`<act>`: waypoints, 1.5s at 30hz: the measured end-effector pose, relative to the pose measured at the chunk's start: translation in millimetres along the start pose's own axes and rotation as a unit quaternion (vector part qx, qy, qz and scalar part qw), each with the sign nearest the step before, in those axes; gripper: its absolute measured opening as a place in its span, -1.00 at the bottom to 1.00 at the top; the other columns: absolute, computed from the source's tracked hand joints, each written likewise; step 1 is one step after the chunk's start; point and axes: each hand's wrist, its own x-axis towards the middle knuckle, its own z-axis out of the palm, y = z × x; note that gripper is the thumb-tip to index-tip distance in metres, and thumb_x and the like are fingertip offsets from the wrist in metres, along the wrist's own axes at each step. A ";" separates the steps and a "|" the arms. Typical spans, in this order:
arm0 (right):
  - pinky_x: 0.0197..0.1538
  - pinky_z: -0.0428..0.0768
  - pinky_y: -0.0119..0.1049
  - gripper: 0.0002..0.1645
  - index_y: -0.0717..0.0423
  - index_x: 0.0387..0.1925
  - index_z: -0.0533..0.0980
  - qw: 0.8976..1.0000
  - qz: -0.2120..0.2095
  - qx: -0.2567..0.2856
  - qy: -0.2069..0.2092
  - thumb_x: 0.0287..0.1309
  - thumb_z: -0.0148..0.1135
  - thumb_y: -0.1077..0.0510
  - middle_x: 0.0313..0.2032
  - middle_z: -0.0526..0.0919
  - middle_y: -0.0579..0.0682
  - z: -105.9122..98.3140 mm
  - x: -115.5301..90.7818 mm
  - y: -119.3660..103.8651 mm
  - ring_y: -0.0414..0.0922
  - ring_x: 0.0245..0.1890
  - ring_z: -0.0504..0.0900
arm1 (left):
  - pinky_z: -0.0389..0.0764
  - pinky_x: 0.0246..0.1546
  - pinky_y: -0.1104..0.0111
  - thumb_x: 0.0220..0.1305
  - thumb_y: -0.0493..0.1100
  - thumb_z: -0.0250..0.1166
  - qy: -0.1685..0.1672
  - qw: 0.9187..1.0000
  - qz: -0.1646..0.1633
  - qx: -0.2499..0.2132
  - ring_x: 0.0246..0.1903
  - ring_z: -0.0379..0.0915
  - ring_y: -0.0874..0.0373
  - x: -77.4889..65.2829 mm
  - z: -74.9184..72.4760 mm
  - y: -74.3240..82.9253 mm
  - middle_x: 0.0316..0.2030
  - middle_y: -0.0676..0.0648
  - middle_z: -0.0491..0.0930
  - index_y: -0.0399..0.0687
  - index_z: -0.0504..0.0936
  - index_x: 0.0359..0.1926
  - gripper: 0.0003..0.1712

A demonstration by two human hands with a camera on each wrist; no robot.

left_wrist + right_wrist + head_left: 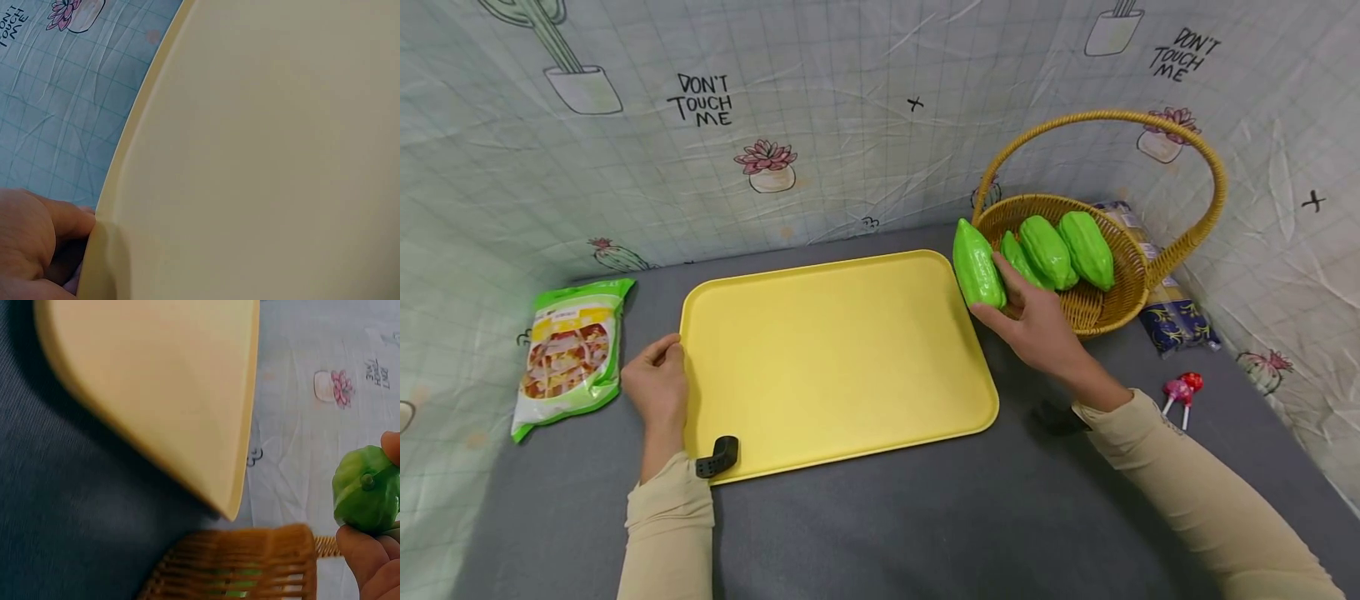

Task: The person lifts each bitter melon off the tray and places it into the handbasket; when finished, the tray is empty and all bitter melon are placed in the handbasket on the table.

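Observation:
In the head view my right hand [1037, 329] holds a glossy green ridged gourd [977, 265] between thumb and fingers, at the left side of a wicker basket [1112, 321]. Its rounded end with a small stem nub shows in the right wrist view, where the gourd [364, 490] is pinched. Several more green gourds [1047, 250] lie inside the basket. My left hand [658, 379] grips the left rim of a yellow tray [835, 367], fingers curled at the edge. The left wrist view shows those fingertips [81, 220] right at the rim.
A green and white food packet [571, 350] lies left of the tray. Behind the basket lies a dark blue and gold packet [1176, 317]. Two lollipops [1182, 387] lie right of my right forearm. The basket's tall handle [1105, 117] arches up before the patterned cloth wall [850, 108].

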 end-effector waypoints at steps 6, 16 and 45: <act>0.04 0.65 -0.44 -0.02 0.07 0.63 -0.09 1.000 0.016 -0.013 0.003 0.43 0.24 0.05 0.46 0.31 0.34 -9.5 -3.2 5.1 0.21 0.33 0.52 | 0.40 -0.23 0.58 0.48 -0.19 0.18 0.001 1.000 0.005 0.001 -0.34 0.35 0.54 0.0 -1.6 -0.9 -0.35 0.31 0.49 -0.20 0.74 0.09 -0.68; -0.28 0.45 -0.63 -0.06 0.11 0.62 -0.02 0.998 0.004 -0.054 0.033 0.41 0.25 0.07 0.27 0.50 0.43 -19.3 -3.8 13.8 0.26 0.09 0.67 | 0.40 -0.24 0.58 0.49 -0.15 0.18 0.000 1.000 0.002 0.009 -0.34 0.34 0.53 -0.1 -2.5 -1.8 -0.29 0.24 0.52 -0.17 0.74 0.10 -0.67; -0.16 0.51 -0.08 -0.03 0.12 0.62 -0.01 0.990 0.091 -0.107 -0.007 0.43 0.19 -0.16 -0.28 0.68 0.32 -39.2 17.7 39.1 0.16 -0.24 0.64 | 0.40 -0.24 0.61 0.49 -0.17 0.18 0.004 1.000 0.007 0.015 -0.34 0.34 0.56 0.8 0.3 -1.2 -0.03 -0.16 0.66 -0.17 0.75 0.10 -0.67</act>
